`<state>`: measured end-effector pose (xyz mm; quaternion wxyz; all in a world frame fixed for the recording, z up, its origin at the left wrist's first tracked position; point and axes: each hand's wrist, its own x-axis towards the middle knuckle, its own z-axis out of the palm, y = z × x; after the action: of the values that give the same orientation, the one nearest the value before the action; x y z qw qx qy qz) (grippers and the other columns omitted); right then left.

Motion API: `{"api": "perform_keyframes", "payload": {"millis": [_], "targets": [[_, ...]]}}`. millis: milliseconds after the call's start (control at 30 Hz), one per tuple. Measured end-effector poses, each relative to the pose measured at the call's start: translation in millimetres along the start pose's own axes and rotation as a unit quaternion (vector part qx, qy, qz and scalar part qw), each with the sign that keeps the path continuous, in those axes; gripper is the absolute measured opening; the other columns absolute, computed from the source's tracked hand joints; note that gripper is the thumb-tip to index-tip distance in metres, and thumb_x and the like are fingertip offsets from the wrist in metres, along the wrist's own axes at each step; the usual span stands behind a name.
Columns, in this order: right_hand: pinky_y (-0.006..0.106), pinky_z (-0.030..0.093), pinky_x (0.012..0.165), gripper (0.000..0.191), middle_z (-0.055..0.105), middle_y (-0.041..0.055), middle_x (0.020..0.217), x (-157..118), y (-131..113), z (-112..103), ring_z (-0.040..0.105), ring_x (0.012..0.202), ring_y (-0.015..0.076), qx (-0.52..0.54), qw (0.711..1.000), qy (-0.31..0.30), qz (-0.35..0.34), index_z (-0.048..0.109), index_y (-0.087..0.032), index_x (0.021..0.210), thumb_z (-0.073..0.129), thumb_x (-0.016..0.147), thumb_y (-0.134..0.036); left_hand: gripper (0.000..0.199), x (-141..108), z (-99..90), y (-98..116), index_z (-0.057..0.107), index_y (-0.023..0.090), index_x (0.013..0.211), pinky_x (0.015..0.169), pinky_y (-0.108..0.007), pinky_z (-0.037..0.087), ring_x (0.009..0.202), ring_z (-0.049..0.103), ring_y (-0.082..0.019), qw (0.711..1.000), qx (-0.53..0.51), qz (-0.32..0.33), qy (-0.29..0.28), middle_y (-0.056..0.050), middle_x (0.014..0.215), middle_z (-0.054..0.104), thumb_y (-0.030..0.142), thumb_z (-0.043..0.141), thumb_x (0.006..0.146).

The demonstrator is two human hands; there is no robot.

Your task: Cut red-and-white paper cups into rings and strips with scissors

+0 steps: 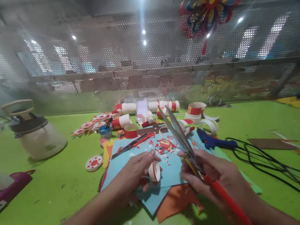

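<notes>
My left hand (138, 173) is closed on a small white paper cup piece (155, 171) with a red edge, curved like a ring. Large scissors (182, 137) with red handles point up and away in my right hand (210, 174), their blades slightly parted. Something yellow shows beside the blades near my right fingers; I cannot make out what it is. Under both hands lies a light blue sheet (124, 171), strewn with red and white paper scraps (166, 145). A black and red pen-like tool (133, 145) rests on its far part.
A blue glue gun (217, 139) with a coiled black cable (273, 170) lies to the right. Cut paper cups (195, 112) and rings stand at the back. To the left are a white jug (38, 136), a purple power strip (8, 194) and a red-dotted disc (94, 163).
</notes>
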<state>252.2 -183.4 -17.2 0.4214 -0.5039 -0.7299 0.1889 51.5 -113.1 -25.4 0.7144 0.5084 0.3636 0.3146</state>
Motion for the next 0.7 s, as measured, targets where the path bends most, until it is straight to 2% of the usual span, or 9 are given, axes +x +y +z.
{"api": "perform_keyframes", "payload": {"millis": [133,233,333,467,567,633,700], "targets": [[0.024,0.053,0.07,0.029,0.065,-0.0002,0.086,2.7,-11.7,5.8,0.063,0.073,0.0133,0.011,0.998,0.015,-0.067,0.058,-0.023,0.109,0.059,0.082,-0.013,0.037,-1.5,7.4,-0.4,0.062,0.014,0.085,0.034,-0.015,0.025,0.039,0.037,-0.006,0.998,0.019,-0.028,-0.045,0.003,0.055,0.053,0.051,0.056,0.085],[0.027,0.051,0.076,0.027,0.065,0.0015,0.091,13.4,-17.5,6.0,0.062,0.082,0.0155,-0.02,0.994,-0.01,-0.106,0.06,-0.022,0.106,0.059,0.081,-0.01,0.033,-2.8,4.7,-0.4,0.065,0.013,0.081,0.034,-0.015,0.026,0.04,0.039,-0.005,0.996,-0.009,-0.054,-0.074,0.002,0.058,0.055,0.046,0.063,0.081],[0.031,0.05,0.079,0.025,0.066,0.0048,0.095,24.9,-16.5,8.9,0.061,0.088,0.0187,0.009,0.991,-0.034,-0.13,0.061,-0.019,0.104,0.062,0.08,-0.014,0.035,-5.0,1.3,-2.4,0.066,0.013,0.082,0.033,-0.015,0.024,0.041,0.048,-0.007,0.991,-0.001,-0.097,-0.096,-0.001,0.06,0.06,0.047,0.062,0.08],[0.027,0.051,0.073,0.029,0.067,0.0027,0.093,28.7,-9.2,18.7,0.062,0.081,0.0157,0.059,0.987,-0.037,-0.143,0.063,-0.02,0.104,0.063,0.076,-0.012,0.04,-7.9,0.6,-4.5,0.067,0.012,0.081,0.034,-0.016,0.031,0.04,0.053,-0.009,0.986,0.017,-0.133,-0.095,-0.002,0.057,0.062,0.051,0.06,0.08],[0.025,0.05,0.068,0.03,0.065,0.0004,0.087,26.7,-4.9,24.8,0.06,0.075,0.0145,0.065,0.988,-0.03,-0.14,0.064,-0.02,0.102,0.061,0.075,-0.008,0.042,-8.0,1.0,-4.0,0.068,0.011,0.079,0.032,-0.016,0.03,0.038,0.052,-0.009,0.984,-0.007,-0.154,-0.085,-0.003,0.057,0.062,0.051,0.057,0.082],[0.026,0.05,0.07,0.03,0.065,0.0003,0.086,26.7,-2.3,27.3,0.06,0.076,0.0151,0.067,0.988,-0.022,-0.139,0.064,-0.02,0.102,0.062,0.075,-0.008,0.045,-7.4,1.1,-2.7,0.067,0.01,0.079,0.03,-0.015,0.025,0.036,0.052,-0.009,0.981,-0.034,-0.163,-0.096,-0.003,0.054,0.061,0.052,0.053,0.084],[0.027,0.05,0.072,0.028,0.066,0.0011,0.088,27.9,1.7,29.2,0.061,0.077,0.0157,0.067,0.989,0.0,-0.135,0.064,-0.02,0.102,0.062,0.076,-0.01,0.047,-7.3,1.1,-0.8,0.068,0.011,0.087,0.03,-0.015,0.027,0.04,0.056,-0.012,0.98,-0.065,-0.142,-0.126,-0.004,0.057,0.062,0.054,0.049,0.087]]}}
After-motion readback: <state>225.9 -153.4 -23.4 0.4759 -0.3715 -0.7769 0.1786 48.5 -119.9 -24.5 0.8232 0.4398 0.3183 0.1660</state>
